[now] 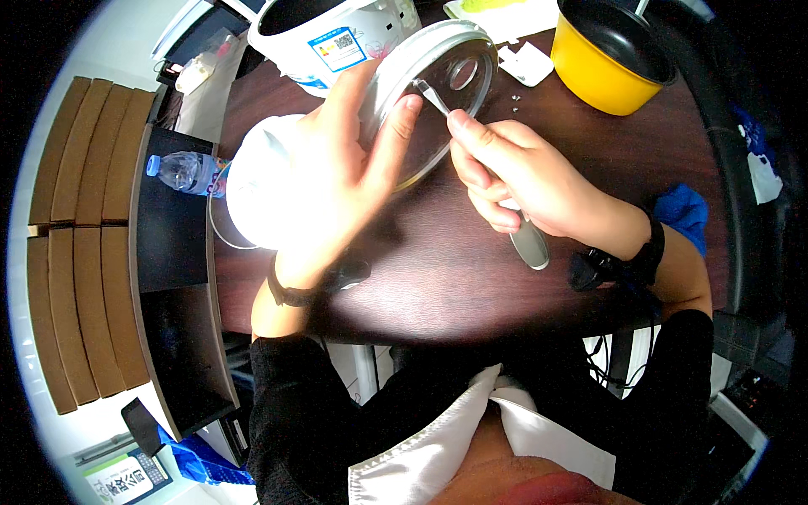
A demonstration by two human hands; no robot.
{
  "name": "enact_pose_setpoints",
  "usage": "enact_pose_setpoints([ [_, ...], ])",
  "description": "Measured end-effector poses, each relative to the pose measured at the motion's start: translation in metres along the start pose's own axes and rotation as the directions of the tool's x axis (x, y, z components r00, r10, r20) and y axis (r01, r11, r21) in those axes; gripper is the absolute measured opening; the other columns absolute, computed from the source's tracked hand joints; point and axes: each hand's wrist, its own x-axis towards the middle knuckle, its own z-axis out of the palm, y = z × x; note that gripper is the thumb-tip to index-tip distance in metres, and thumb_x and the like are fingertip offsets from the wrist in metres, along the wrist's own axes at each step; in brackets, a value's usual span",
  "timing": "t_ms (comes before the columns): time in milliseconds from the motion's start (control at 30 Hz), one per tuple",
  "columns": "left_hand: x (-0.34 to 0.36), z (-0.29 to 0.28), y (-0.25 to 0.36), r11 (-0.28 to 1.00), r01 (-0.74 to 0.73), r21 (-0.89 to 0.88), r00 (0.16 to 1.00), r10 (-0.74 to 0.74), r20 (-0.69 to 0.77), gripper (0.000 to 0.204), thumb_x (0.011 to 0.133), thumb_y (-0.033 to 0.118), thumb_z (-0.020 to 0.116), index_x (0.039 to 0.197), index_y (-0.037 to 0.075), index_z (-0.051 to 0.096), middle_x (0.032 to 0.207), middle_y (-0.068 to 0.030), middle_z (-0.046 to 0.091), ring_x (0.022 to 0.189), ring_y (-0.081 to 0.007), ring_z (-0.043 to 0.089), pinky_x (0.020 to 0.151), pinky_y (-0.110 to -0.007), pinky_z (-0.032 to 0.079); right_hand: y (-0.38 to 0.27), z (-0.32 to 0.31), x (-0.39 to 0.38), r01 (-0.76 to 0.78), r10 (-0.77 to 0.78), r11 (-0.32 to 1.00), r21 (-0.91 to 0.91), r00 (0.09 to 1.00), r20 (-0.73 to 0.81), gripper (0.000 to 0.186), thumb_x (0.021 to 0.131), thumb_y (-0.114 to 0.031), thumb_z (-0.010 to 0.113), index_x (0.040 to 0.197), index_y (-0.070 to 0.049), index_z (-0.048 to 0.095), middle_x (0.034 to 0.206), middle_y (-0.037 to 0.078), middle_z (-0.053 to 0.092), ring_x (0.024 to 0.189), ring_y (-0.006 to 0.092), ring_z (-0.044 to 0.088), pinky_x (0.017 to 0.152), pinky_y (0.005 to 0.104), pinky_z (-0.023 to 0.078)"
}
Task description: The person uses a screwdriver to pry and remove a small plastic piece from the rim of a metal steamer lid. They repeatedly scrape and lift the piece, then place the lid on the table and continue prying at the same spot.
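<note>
My left hand (341, 168) grips a clear round lid (450, 126) with a white rim, held tilted up, its fingers and thumb at the rim. My right hand (526, 172) is closed round a slim tool with a grey handle (528, 244); its narrow metal tip touches the inside of the lid near my left thumb. A white rounded object (257, 172), partly hidden by my left hand, sits at the left; I cannot make out what it is. A white pot (286, 46) with a label stands behind the lid.
A yellow pot (598, 88) with dark interior is at the back right, beside small white scraps (526, 66) on the wooden table (438, 286). A water bottle (181, 172) lies left, near stacked cardboard boxes (76, 160). Blue cloth (680, 206) is by my right forearm.
</note>
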Motion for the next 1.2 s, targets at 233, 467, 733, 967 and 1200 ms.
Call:
enact_pose_setpoints([
  [233,-0.002,-0.001,0.003,0.999,0.047,-0.008,0.999,-0.047,0.023,0.036,0.084,0.02,0.067,0.11,-0.002,0.056,0.074,-0.0173,0.065,0.056,-0.0224,0.064,0.052,-0.03,0.048,0.006,-0.004,0.0,0.026,-0.027,0.999,0.037,0.999,0.023,0.054,0.097,-0.052,0.035,0.064,-0.01,0.039,0.044,-0.003,0.031,0.032,0.0101,0.039,0.033,0.0234,0.031],
  [467,-0.003,0.007,-0.005,0.997,-0.036,-0.066,0.998,0.032,-0.062,0.035,0.084,0.021,0.068,0.107,-0.003,0.057,0.072,-0.0163,0.065,0.053,-0.0206,0.063,0.05,-0.029,0.047,0.006,-0.004,-0.003,-0.002,0.0,0.999,0.041,0.998,0.061,0.047,0.101,-0.04,0.028,0.067,-0.009,0.04,0.05,-0.005,0.027,0.036,0.0095,0.039,0.037,0.0218,0.035],
  [733,-0.004,0.002,0.002,1.0,0.018,-0.015,0.999,-0.019,-0.025,0.035,0.084,0.021,0.068,0.108,-0.002,0.057,0.072,-0.0162,0.065,0.054,-0.0203,0.064,0.05,-0.029,0.048,0.008,0.0,-0.005,0.046,-0.049,0.996,0.077,0.998,0.038,0.05,0.098,-0.046,0.034,0.067,-0.007,0.041,0.046,-0.001,0.033,0.035,0.0135,0.043,0.036,0.0253,0.035],
  [967,-0.009,-0.004,0.006,0.996,0.045,-0.08,0.999,-0.045,0.001,0.035,0.083,0.02,0.068,0.108,-0.003,0.057,0.069,-0.0154,0.064,0.052,-0.0185,0.063,0.049,-0.027,0.047,0.004,0.003,-0.011,0.025,-0.026,1.0,0.017,0.998,0.06,0.049,0.099,-0.043,0.033,0.069,-0.006,0.042,0.048,-0.001,0.035,0.036,0.0129,0.045,0.038,0.0257,0.038],
  [1200,-0.015,-0.02,0.027,0.982,0.143,-0.122,0.983,-0.127,0.13,0.036,0.085,0.013,0.068,0.112,-0.008,0.055,0.088,-0.0078,0.066,0.077,-0.007,0.057,0.067,-0.02,0.046,-0.007,0.017,-0.029,-0.074,0.052,0.989,0.125,0.985,0.166,0.045,0.102,-0.039,0.025,0.075,-0.007,0.041,0.047,0.0,0.036,0.035,0.0125,0.041,0.039,0.0229,0.038],
])
